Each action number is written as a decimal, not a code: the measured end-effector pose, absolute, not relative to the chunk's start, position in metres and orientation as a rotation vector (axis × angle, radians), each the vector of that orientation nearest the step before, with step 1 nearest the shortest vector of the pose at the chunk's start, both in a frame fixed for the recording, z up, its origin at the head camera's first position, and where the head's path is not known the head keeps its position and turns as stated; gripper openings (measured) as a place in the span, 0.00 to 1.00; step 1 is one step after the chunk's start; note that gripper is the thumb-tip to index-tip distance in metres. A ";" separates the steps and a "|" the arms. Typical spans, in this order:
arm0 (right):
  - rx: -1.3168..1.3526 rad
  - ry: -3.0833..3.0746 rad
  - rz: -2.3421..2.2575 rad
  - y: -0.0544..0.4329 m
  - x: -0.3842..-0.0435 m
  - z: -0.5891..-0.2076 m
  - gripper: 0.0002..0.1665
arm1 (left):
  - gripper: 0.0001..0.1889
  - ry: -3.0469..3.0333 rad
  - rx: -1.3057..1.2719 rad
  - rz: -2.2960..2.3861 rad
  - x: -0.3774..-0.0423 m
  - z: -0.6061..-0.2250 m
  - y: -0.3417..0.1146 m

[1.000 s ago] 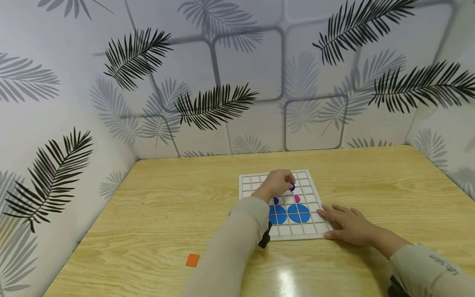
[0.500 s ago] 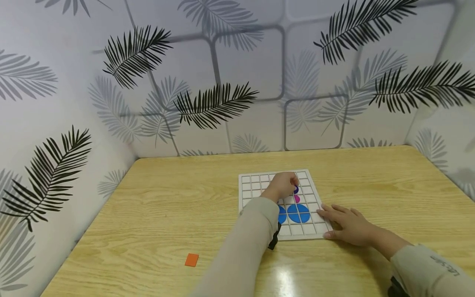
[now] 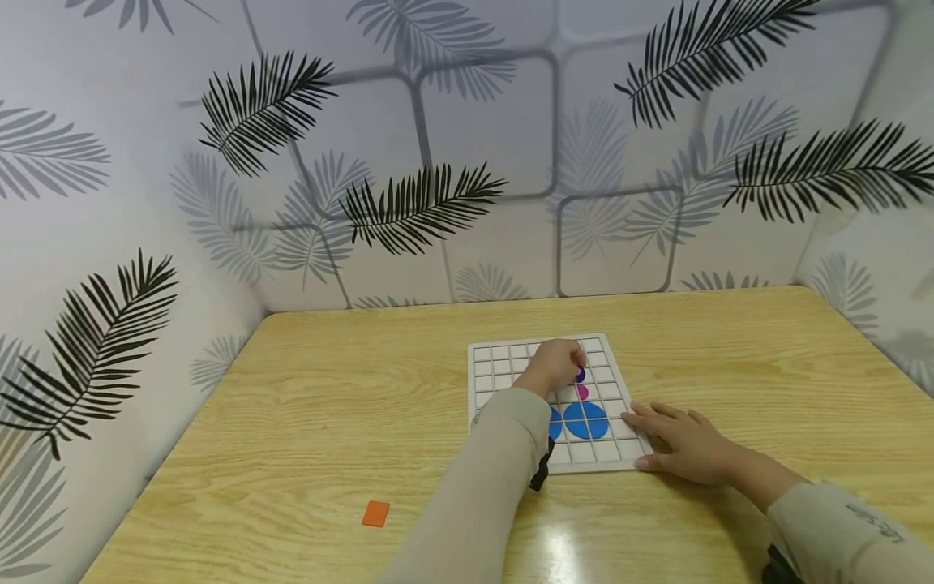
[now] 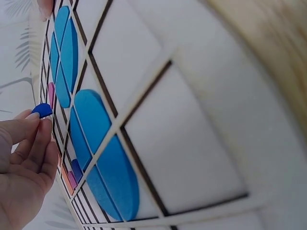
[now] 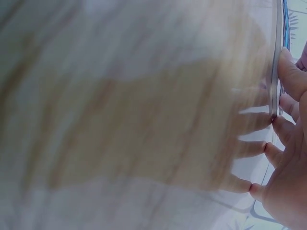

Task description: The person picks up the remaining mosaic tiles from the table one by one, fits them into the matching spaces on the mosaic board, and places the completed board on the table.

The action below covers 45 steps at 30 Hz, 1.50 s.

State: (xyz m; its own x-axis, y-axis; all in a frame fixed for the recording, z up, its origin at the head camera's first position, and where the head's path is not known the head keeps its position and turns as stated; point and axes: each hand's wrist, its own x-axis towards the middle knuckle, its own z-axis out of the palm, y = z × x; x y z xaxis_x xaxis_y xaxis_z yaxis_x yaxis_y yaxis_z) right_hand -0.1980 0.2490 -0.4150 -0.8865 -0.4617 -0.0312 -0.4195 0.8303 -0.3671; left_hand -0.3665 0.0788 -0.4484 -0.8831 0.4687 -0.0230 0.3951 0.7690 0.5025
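My left hand reaches over a white gridded board and pinches a small dark-blue rounded tile between thumb and finger. In the left wrist view that tile is close to the grid; whether it touches is unclear. Just nearer than it lies a pink rounded tile. Light-blue quarter pieces form two circles, the right one in full sight and the left partly behind my sleeve. My right hand rests at the board's right edge, fingers spread, fingertips on the rim and table.
An orange square tile lies on the wooden table, left of my left forearm. Small dark-blue, pink and orange pieces sit in the grid beyond the left circle. A leaf-patterned wall stands behind the table.
My left hand has moved slightly right and nearer with the dark-blue tile, toward the pink one, then nearly stopped. The right hand has stayed put.
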 end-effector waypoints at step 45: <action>-0.668 2.872 -0.561 0.248 -0.197 -0.412 0.41 | 0.11 2.721 0.691 0.737 -0.314 -0.361 0.038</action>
